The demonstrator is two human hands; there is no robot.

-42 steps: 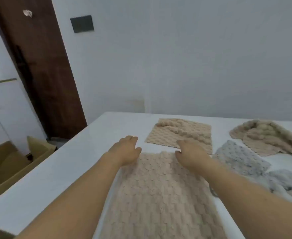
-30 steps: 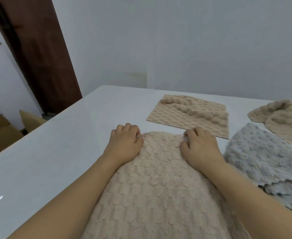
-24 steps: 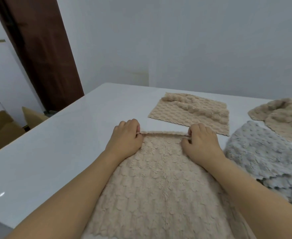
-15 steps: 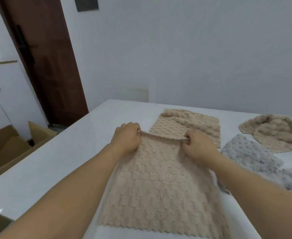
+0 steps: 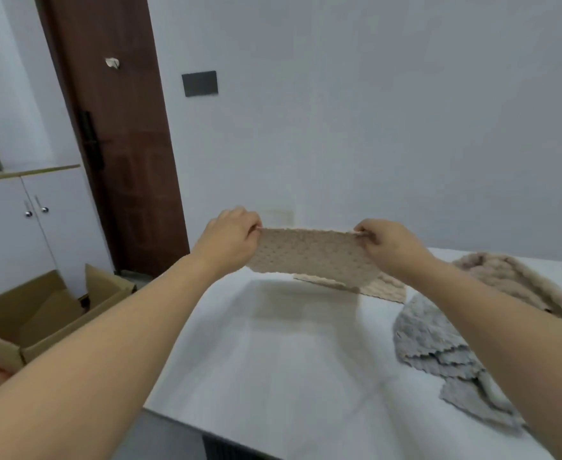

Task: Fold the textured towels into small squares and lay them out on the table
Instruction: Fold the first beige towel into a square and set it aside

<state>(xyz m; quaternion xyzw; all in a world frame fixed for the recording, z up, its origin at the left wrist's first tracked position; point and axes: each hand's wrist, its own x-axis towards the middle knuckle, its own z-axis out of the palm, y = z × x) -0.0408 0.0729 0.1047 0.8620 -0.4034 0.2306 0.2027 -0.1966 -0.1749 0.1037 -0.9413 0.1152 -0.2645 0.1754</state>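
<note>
Both hands lift a beige textured towel (image 5: 313, 255) clear of the white desk (image 5: 289, 360), the left hand (image 5: 231, 239) and right hand (image 5: 389, 245) each pinching a top corner so it hangs stretched between them. Behind it lies another beige towel (image 5: 389, 288); a grey towel (image 5: 439, 343) and a crumpled beige one (image 5: 512, 280) sit to the right.

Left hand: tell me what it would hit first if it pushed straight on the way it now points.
The left hand, pinching a corner of the beige towel, points away from the person toward the far wall. Nothing shows in between, so probably the wall, though depth is hard to judge.
</note>
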